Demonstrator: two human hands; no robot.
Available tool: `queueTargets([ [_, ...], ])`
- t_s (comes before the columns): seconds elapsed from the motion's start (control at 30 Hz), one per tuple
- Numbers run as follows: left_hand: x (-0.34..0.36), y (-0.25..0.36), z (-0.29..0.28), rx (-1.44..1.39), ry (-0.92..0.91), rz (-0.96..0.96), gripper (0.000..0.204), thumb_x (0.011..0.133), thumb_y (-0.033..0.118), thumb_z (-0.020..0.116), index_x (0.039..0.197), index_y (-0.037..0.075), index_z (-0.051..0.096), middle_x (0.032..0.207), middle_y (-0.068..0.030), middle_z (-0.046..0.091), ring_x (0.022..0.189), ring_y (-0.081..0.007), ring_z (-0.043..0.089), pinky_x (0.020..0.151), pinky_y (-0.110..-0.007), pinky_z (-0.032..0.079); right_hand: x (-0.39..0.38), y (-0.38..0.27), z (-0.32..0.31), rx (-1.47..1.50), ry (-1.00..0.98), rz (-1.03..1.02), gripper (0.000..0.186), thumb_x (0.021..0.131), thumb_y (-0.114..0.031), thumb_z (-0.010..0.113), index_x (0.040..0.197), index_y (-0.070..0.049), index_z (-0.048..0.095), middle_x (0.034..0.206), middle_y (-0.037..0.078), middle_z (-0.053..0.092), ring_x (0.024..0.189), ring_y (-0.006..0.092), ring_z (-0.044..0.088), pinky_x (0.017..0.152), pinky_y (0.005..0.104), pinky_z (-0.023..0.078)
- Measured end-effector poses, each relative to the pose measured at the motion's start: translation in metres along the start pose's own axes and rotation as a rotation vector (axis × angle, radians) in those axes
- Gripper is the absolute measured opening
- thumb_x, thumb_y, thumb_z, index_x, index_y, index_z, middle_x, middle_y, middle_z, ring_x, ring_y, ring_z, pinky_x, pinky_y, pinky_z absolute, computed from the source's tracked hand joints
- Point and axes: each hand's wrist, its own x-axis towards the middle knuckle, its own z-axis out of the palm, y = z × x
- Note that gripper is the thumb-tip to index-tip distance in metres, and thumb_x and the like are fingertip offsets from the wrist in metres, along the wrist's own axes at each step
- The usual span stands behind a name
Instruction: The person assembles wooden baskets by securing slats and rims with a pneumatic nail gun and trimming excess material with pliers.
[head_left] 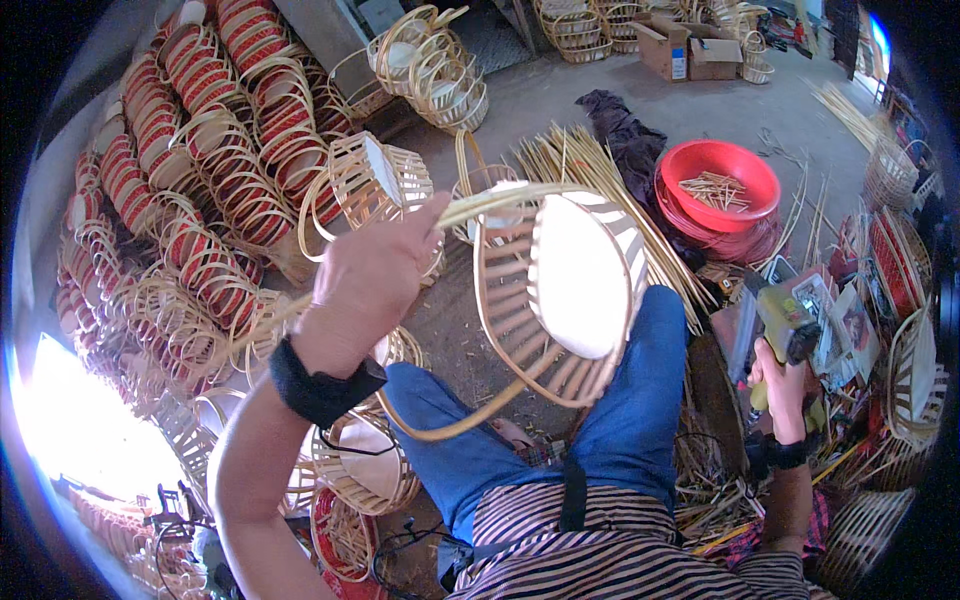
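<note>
My left hand (pixel 375 260) is closed on the rim side of an oval bamboo basket (pixel 510 310), where light strips pass through the fingers. The basket hangs tilted above my knees. Its slatted wall and bright white base (pixel 585 275) face me, and its curved handle (pixel 455 432) loops down over my left thigh. Off to the right, my right hand (pixel 785 392) grips a greenish pistol-shaped power tool (pixel 787 318), held apart from the basket. Which kind of power tool it is, I cannot tell.
Stacked red-and-tan baskets (pixel 205 150) fill the left. A red basin (pixel 718 190) of short sticks stands right of a bundle of bamboo strips (pixel 610 205). Cardboard boxes (pixel 690 52) sit at the back. Cluttered boxes and scraps (pixel 840 320) lie beside my right hand.
</note>
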Motion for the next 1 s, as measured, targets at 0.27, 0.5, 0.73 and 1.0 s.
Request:
queueTargets([
  [0.27, -0.006, 0.021, 0.007, 0.008, -0.052, -0.045, 0.032, 0.081, 0.024, 0.042, 0.112, 0.018, 0.043, 0.086, -0.0091, 0.055, 0.065, -0.0261, 0.055, 0.055, -0.034, 0.045, -0.044, -0.083, 0.080, 0.496, -0.705, -0.174, 0.017, 0.079, -0.008, 0.046, 0.093, 0.000, 0.042, 0.062, 0.005, 0.049, 0.050, 0.0104, 0.046, 0.049, 0.0237, 0.040],
  [0.5, -0.007, 0.025, 0.016, 0.031, 0.005, 0.053, 0.029, 0.081, 0.023, 0.040, 0.109, 0.016, 0.045, 0.088, -0.0088, 0.055, 0.065, -0.0260, 0.055, 0.056, -0.034, 0.045, -0.060, -0.082, 0.145, 0.621, -0.768, -0.146, 0.036, 0.080, -0.004, 0.044, 0.114, -0.003, 0.034, 0.103, 0.010, 0.048, 0.055, 0.0062, 0.043, 0.051, 0.0206, 0.038],
  [0.73, -0.008, 0.032, 0.005, -0.083, 0.010, -0.034, 0.029, 0.079, 0.022, 0.044, 0.107, 0.014, 0.048, 0.088, -0.0097, 0.058, 0.074, -0.0250, 0.056, 0.062, -0.034, 0.045, -0.057, -0.078, 0.151, 0.539, -0.725, -0.215, 0.036, 0.081, -0.004, 0.043, 0.116, -0.003, 0.033, 0.110, 0.009, 0.047, 0.056, 0.0049, 0.042, 0.052, 0.0201, 0.038],
  [1.0, -0.010, 0.031, 0.009, -0.098, 0.069, -0.018, 0.029, 0.079, 0.022, 0.045, 0.106, 0.014, 0.049, 0.087, -0.0104, 0.058, 0.076, -0.0254, 0.056, 0.063, -0.033, 0.045, -0.059, -0.079, 0.160, 0.662, -0.652, -0.161, 0.029, 0.078, -0.004, 0.048, 0.107, -0.002, 0.042, 0.090, 0.004, 0.048, 0.054, 0.0050, 0.043, 0.049, 0.0193, 0.038],
])
